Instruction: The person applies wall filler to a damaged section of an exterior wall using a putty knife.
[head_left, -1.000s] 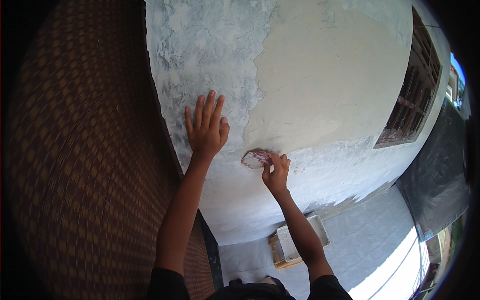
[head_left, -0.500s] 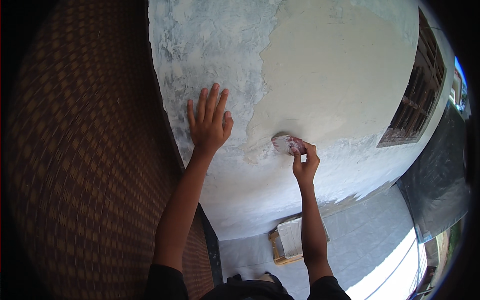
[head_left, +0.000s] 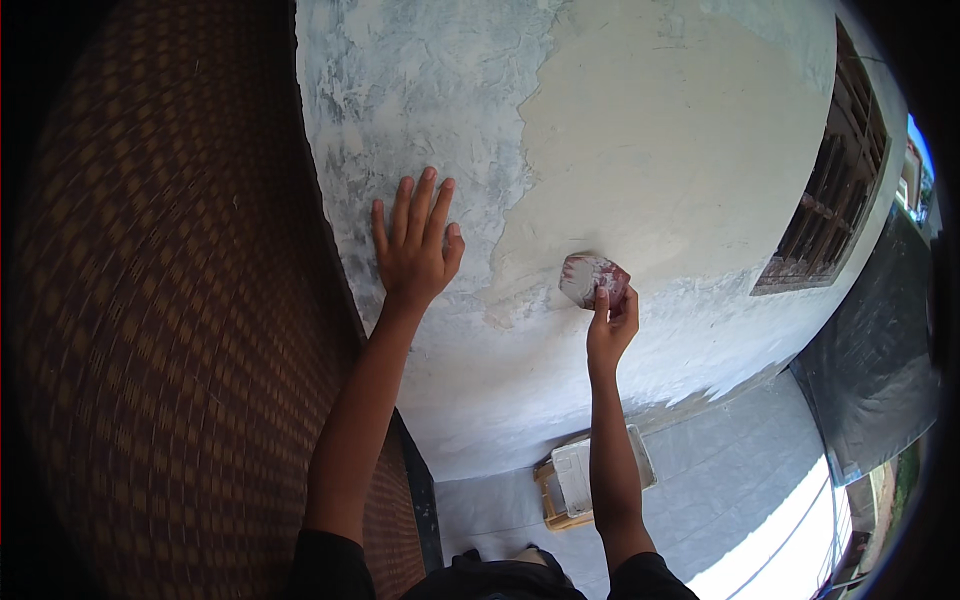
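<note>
Head view: a woven panel (head_left: 180, 300) rises along the left of the wall (head_left: 670, 150); a barred window (head_left: 825, 205) and a dark sheet (head_left: 870, 340) lie to the right. Below, the right forearm (head_left: 615, 460) partly hides a white tray (head_left: 572, 478) on the grey floor (head_left: 500, 515). The left hand (head_left: 415, 262) is spread on the wall; the right hand (head_left: 613, 328) pinches a smeared red scraper (head_left: 590, 277) by the cream patch, contact unclear. Since half a second ago, the scraper has shifted slightly right and up, turning more of its face to view; the left hand stays put.
</note>
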